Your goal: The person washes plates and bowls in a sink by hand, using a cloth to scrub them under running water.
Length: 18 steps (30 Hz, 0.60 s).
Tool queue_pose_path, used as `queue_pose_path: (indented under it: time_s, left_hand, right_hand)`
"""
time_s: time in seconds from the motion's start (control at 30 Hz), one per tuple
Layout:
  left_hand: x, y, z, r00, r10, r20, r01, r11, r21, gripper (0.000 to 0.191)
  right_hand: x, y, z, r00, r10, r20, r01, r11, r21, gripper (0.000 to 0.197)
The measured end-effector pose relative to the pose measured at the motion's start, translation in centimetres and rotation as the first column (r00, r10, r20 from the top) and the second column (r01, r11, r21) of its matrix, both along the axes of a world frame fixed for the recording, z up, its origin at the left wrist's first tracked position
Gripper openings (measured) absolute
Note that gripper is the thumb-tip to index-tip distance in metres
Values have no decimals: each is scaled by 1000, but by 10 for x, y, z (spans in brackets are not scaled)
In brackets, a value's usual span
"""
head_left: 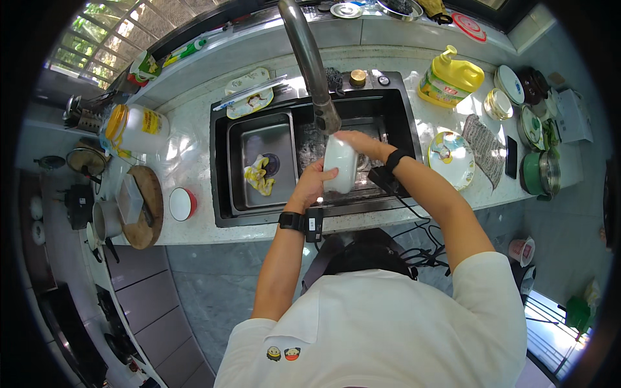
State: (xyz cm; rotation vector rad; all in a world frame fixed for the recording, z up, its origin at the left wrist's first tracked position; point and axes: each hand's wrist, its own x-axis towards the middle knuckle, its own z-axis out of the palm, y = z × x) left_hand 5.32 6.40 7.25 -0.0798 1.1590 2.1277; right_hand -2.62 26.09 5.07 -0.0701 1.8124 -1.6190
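Observation:
A white bowl point(340, 165) is tipped on its side over the right basin point(373, 121) of the black double sink, just under the spout of the grey faucet point(326, 116). My left hand point(309, 183) grips its near left side, thumb across the outer wall. At the far end of the bowl, my right hand point(361, 144) rests against the rim; its fingertips are partly hidden. Water and wet shine show in the basin. To the left, a crumpled yellow and white cloth point(260, 177) lies by the drain of the smaller basin point(242, 140).
A yellow detergent jug point(449, 77), a patterned plate point(451, 159), a grey cloth point(485, 148) and a phone point(511, 157) lie right of the sink. Left of it are a red and white bowl point(182, 204) and a round wooden board point(151, 194). Cables point(427, 252) hang below my right wrist.

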Motion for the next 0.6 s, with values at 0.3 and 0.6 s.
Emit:
queue_pose_path:
  time_s: [0.3,0.6]
  left_hand:
    - [-21,33,-23,860,478,180,-510,812,283,30]
    - [-26,43,-31,831,517,203,-554,799,235,34]
  right_hand:
    - [53,-31,-45,555,-694,458,831,451,-325,52]
    - [67,-68,-9,719,-625,-306,695,652,302,74]
